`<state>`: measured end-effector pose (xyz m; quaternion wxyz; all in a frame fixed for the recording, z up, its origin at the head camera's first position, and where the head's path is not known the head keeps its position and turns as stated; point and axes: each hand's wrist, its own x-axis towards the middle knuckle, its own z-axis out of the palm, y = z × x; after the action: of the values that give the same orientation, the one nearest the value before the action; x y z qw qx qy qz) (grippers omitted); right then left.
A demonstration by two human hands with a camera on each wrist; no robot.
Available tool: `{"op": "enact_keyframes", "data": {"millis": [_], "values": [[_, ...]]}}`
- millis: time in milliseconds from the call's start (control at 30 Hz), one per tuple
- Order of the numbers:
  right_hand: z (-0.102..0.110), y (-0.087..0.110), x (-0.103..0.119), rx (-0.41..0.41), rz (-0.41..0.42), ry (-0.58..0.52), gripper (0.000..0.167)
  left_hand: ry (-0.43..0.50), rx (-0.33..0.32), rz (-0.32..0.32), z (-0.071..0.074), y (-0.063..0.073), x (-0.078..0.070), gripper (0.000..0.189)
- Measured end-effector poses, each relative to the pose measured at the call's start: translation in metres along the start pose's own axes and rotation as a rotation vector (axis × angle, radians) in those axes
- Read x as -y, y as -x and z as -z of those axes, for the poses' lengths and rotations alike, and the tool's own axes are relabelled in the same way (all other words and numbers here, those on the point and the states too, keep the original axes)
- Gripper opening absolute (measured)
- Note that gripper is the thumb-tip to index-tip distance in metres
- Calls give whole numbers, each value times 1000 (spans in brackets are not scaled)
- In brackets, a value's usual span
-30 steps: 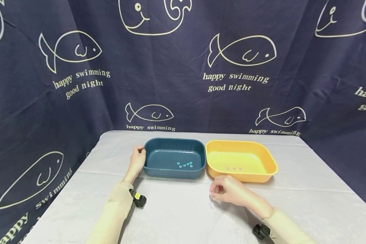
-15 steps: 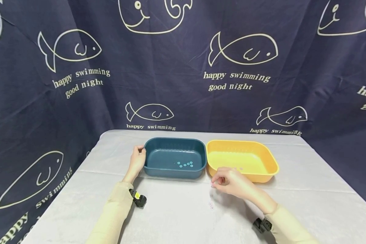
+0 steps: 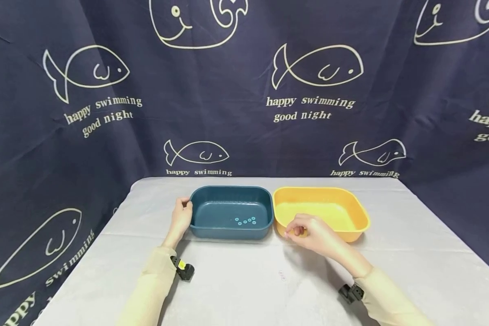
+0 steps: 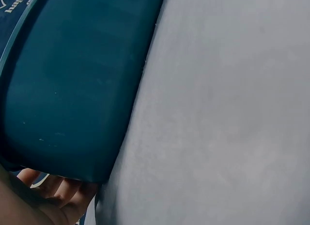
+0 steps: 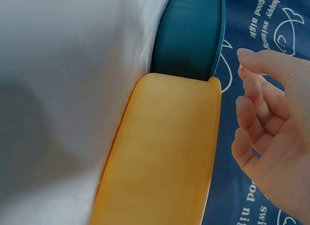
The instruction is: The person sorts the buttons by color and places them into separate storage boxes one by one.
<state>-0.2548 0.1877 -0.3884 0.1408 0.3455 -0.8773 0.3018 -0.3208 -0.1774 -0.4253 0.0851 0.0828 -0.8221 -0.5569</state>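
My left hand holds the left end of the dark blue basin, its fingers bent against the end wall in the left wrist view. Several small blue buttons lie on that basin's floor. Over the near left rim of the yellow basin is my right hand, thumb and index finger pinching a tiny pink button, mostly covered by the fingertips. The other fingers curl loosely. Two pale pink buttons lie on the table in front. The hand hides part of the yellow basin's floor.
Both basins stand side by side, ends meeting, on a table with a pale grey cloth. Behind them hangs a dark blue curtain with white fish prints. A small black camera sits on the left wrist.
My right hand has risen from the table beside the pink buttons and moved away from me to the yellow basin's near rim, still pinching a pink button. The left hand stays on the blue basin.
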Motion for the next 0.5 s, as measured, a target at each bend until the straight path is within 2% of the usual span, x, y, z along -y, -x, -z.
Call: {"op": "enact_keyframes", "data": {"millis": [133,333,500], "values": [[1,-4,-3,-8,-12,-13,7,-9,-2,1,4,0,0,38],[5,-4,-14,-85,33,27,9,4,10,5,2,-1,-1,38],[10,-4,-20,-133,2,73,12,8,26,11,0,0,-2,38]]}}
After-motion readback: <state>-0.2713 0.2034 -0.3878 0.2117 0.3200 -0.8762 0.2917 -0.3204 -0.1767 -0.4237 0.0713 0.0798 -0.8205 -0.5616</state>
